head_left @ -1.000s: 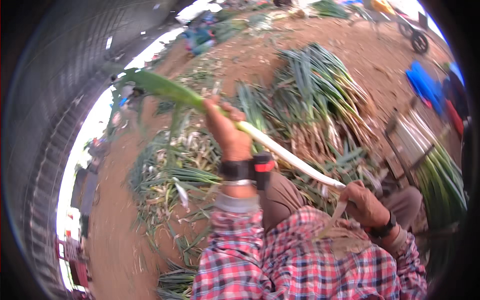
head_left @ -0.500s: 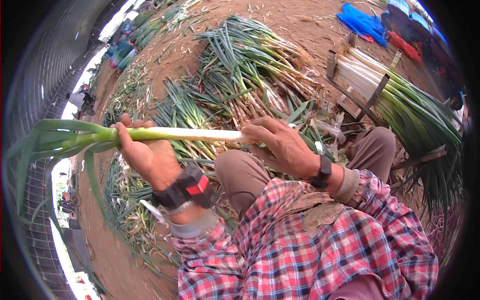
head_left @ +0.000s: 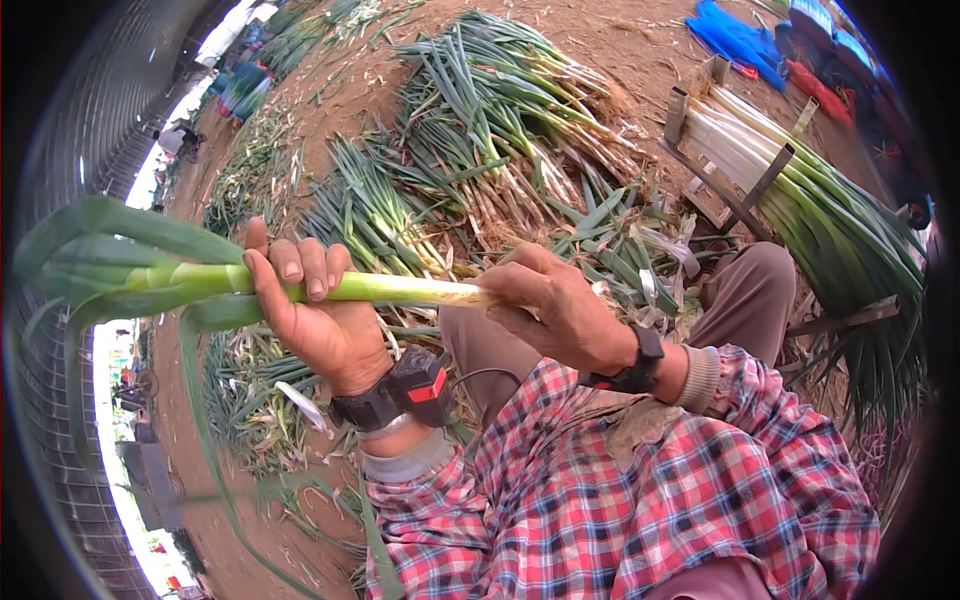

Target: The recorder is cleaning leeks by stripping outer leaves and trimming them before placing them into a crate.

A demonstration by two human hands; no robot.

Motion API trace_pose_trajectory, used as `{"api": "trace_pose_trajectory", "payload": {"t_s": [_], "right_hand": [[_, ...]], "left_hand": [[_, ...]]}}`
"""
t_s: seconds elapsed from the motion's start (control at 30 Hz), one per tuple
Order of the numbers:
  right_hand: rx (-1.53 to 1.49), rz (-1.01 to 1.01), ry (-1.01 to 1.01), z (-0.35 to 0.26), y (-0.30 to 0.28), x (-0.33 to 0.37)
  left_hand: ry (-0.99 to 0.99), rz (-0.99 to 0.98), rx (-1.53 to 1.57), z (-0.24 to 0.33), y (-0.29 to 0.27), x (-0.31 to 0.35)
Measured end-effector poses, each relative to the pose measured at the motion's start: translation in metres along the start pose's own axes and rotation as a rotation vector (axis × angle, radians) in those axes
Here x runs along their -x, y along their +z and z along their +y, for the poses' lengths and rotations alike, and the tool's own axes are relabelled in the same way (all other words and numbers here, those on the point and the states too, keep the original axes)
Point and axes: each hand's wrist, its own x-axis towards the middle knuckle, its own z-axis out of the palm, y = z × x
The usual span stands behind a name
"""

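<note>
A long green onion [head_left: 410, 289] lies crosswise in front of me, its leafy tops drooping to the left. My left hand [head_left: 325, 320] is closed round its pale green stalk, just below where the leaves part. At the other end my right hand [head_left: 560, 305] has its fingers pinched on the pale root end, and its fingertips partly hide that end. Beyond my hands, a big heap of untrimmed green onions [head_left: 500, 130] rests on the soil, brown roots toward the right. Loose leaves and peelings [head_left: 630, 250] lie just past my right hand.
To the right, a metal rack [head_left: 735, 210] holds a bundle of cleaned green onions [head_left: 820, 215], leaves hanging over its near side. Blue sheeting [head_left: 735, 45] and a red net bag [head_left: 820, 92] lie at the far right. Leaf scraps [head_left: 250, 400] cover the ground at left.
My left hand has moved slightly right and down, its fingers now wrapped over the stalk. The stretch between my hands looks shorter and greener than the white shaft before. The leaves have swung.
</note>
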Motion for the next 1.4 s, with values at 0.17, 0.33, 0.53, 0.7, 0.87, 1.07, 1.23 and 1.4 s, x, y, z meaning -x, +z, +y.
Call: {"api": "trace_pose_trajectory", "payload": {"t_s": [0.17, 0.33, 0.53, 0.7, 0.87, 1.07, 1.23, 1.4], "right_hand": [[0.184, 0.088, -0.024, 0.01, 0.013, 0.001], [0.209, -0.011, 0.069, 0.019, 0.023, 0.005], [0.147, -0.062, 0.12, 0.025, 0.024, 0.004], [0.15, -0.062, 0.148, 0.028, 0.027, 0.006], [0.328, -0.121, 0.075, 0.026, 0.031, 0.015], [0.083, -0.299, -0.056, 0.042, -0.003, 0.051], [0.47, -0.241, 0.287, 0.1, -0.032, 0.095], [0.867, -0.416, 0.828, 0.14, -0.073, 0.123]], "left_hand": [[0.072, 0.131, -0.17, -0.007, 0.01, 0.016], [0.118, 0.245, -0.326, -0.019, 0.012, 0.027], [0.133, 0.254, -0.378, -0.025, 0.004, 0.027], [0.133, 0.258, -0.372, -0.031, 0.003, 0.027], [0.145, 0.227, -0.404, -0.029, 0.002, 0.027], [0.12, 0.264, -0.291, 0.0, -0.039, 0.009], [0.08, 0.173, -0.232, 0.045, -0.077, 0.005], [0.11, 0.244, -0.19, 0.058, -0.096, -0.004]]}}
